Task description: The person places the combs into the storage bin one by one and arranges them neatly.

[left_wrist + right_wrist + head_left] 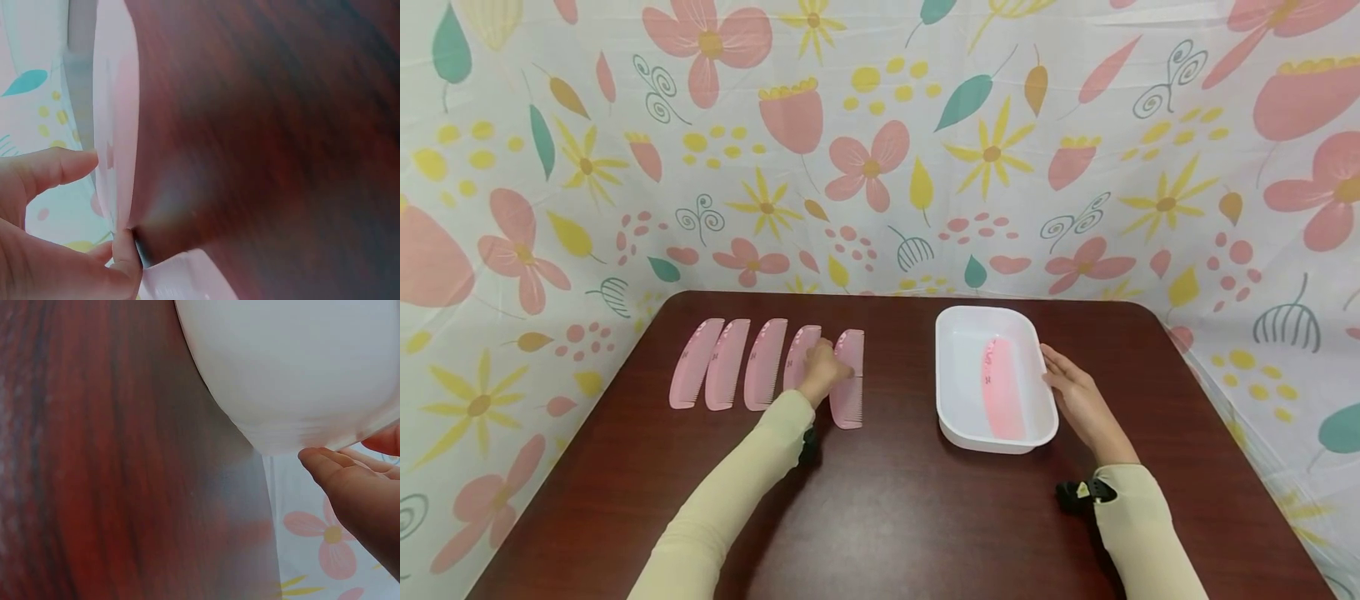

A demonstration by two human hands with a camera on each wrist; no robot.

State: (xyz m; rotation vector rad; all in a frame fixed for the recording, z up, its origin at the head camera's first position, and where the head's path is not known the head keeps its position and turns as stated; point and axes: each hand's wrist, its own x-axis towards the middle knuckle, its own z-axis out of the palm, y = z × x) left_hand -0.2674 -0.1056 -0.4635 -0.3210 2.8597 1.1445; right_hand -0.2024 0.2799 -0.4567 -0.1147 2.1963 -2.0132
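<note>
Five pink combs lie side by side on the left half of the table. My left hand [822, 367] pinches the rightmost comb [848, 404], also filling the upper left of the left wrist view as a pale pink comb [119, 125]. Its thumb reaches over one side and its fingertips are at the opposite edge. Just left of it, the neighbouring comb [797, 358] is partly covered by that hand. On the right, my right hand [1078, 404] rests its nearly straight fingers against the outer side of a white tray [955, 375]. One pink comb [1003, 392] lies inside the tray.
Three more combs, the far-left one [695, 367] among them, lie in the row on the dark brown table [895, 517]. A flower-printed cloth [880, 167] hangs behind the table and along its sides.
</note>
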